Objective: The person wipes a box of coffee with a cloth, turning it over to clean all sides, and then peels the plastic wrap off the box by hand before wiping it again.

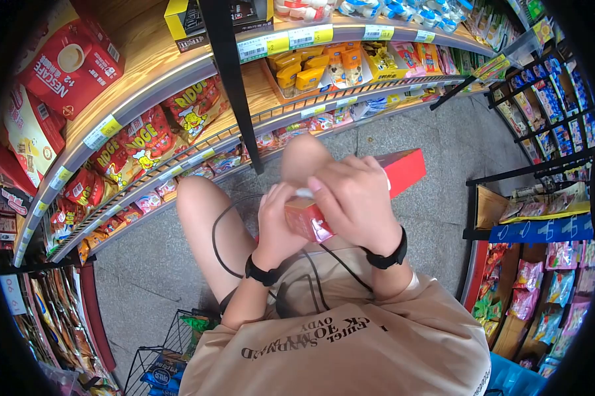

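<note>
A long red box (408, 173) lies slantwise between my hands, above my lap. My left hand (277, 214) is closed around its near end, where a pink and white print shows. Over the top of the box, my right hand (355, 195) is curled with its fingers bent, and it hides the middle of the box. A small whitish bit (304, 193) peeks out between the two hands. Black bands sit on both wrists, and a dark cable loops below the hands across my lap.
Curved shelves ahead carry a red Nescafe bag (69, 63), red snack bags (142, 142) and yellow packets (310, 72). A wire basket (172, 350) with packets stands at lower left. More racks (541, 270) of packets line the right side. Grey floor (139, 277) lies below.
</note>
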`<act>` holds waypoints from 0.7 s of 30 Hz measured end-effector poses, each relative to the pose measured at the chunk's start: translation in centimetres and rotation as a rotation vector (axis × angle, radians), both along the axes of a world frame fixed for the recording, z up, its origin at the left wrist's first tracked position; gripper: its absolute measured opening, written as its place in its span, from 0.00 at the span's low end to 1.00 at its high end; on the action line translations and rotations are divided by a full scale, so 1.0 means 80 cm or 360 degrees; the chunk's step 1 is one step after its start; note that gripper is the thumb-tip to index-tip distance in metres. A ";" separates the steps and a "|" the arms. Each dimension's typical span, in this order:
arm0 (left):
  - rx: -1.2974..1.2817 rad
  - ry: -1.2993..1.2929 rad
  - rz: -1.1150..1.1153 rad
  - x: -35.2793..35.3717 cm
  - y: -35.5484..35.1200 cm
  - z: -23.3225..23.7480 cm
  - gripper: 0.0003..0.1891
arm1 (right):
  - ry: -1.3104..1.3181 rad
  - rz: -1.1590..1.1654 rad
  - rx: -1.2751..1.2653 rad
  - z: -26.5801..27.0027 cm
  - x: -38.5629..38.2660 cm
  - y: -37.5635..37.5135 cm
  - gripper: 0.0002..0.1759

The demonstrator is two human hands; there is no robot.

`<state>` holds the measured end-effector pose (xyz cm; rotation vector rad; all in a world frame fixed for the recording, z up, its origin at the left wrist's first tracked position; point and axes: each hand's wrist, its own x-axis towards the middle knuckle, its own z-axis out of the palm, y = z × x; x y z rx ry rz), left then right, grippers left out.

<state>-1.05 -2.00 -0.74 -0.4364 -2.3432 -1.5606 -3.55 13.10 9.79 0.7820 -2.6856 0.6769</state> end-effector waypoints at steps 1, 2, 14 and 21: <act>0.0023 0.0012 0.0021 0.000 -0.001 -0.002 0.24 | 0.0066 0.0036 0.0032 -0.003 -0.001 -0.006 0.11; 0.0091 -0.0058 0.0011 0.000 -0.002 -0.008 0.23 | 0.0081 0.0054 0.0035 -0.005 -0.001 -0.013 0.11; 0.0317 -0.0387 -0.0016 0.006 -0.013 -0.017 0.19 | 0.0110 0.0121 0.0090 -0.013 0.004 -0.062 0.09; 0.0384 -0.0358 0.0021 0.003 -0.013 -0.023 0.20 | 0.0054 0.0107 0.0026 -0.011 -0.005 -0.058 0.13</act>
